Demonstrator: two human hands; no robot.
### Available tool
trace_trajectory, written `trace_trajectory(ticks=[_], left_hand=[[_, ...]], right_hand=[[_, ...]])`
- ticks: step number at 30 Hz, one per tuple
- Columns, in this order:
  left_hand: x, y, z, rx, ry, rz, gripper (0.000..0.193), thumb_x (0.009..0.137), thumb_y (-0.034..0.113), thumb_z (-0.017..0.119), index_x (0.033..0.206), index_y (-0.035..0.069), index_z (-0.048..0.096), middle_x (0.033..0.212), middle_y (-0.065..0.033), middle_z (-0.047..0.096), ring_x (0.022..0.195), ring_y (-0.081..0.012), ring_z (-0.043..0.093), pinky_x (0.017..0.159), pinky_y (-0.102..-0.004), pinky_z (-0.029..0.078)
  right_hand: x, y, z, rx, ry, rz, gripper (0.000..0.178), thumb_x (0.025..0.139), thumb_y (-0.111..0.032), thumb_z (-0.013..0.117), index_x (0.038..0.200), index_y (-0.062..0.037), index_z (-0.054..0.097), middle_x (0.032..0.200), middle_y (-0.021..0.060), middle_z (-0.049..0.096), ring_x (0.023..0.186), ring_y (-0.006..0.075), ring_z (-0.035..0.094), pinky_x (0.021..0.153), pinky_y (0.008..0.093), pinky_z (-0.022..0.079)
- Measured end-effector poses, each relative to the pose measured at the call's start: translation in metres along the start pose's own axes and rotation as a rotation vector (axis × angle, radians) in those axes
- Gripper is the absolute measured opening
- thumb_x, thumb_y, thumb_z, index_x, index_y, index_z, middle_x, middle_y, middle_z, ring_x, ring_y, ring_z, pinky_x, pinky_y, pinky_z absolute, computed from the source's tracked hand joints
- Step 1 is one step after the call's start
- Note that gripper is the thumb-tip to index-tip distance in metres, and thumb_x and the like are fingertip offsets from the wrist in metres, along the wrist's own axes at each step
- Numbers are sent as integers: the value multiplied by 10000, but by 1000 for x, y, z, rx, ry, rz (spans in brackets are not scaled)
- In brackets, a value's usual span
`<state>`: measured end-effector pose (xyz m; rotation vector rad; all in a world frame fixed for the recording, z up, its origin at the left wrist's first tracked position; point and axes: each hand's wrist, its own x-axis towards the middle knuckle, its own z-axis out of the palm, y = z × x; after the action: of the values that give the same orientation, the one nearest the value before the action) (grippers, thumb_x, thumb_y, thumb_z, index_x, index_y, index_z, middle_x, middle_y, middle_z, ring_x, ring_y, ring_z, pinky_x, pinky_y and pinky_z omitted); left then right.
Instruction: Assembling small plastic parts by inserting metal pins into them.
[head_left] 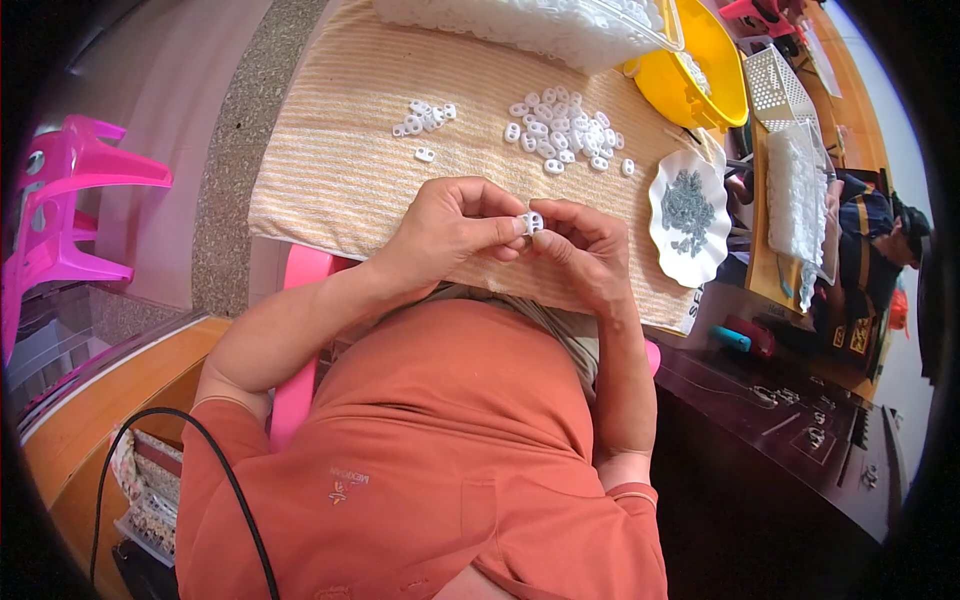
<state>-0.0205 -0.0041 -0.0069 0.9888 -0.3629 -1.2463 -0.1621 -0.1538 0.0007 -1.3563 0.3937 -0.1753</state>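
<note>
A small white plastic piece with two holes (pixel 534 222) is pinched at the table's near edge. On its left side, my left hand (pixel 455 222) is closed, thumb and forefinger gripping it. My right hand (pixel 588 248) grips it from the right with thumb and forefinger. Just beyond my hands lies a single white two-holed piece (pixel 425 155), with a small group of like pieces (pixel 425 118) behind it. Farther right spreads a larger pile of these white pieces (pixel 565 130). A white scalloped dish (pixel 712 255) to the right holds many tiny grey bits, too small to make out.
A striped tan cloth (pixel 330 140) covers the table. At its far side stand a clear bin of white pieces (pixel 560 35) and a yellow tub (pixel 735 85). A pink stool (pixel 85 200) is on the left. Another person (pixel 880 240) sits at the right beside another bin (pixel 795 205).
</note>
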Motion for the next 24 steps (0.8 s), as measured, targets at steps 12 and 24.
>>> trace_trajectory(ticks=[12, 24], left_hand=[[-1, 3, 0, -38, -22, -29, 146, 872, 56, 669, 1003, 0, 636, 898, -55, 659, 792, -114, 646, 709, -243, 559], [-2, 3, 1, -58, -37, -56, 149, 879, 69, 666, 1011, 12, 630, 908, -49, 658, 802, -108, 644, 719, -239, 565]], right_hand=[[0, 1, -1, 16, -13, 9, 289, 888, -18, 645, 1167, 49, 607, 974, 95, 683, 859, 131, 648, 746, 251, 535], [0, 4, -2, 97, -35, -7, 288, 890, -15, 640, 1170, 42, 604, 982, 116, 686, 850, 150, 659, 724, 266, 548]])
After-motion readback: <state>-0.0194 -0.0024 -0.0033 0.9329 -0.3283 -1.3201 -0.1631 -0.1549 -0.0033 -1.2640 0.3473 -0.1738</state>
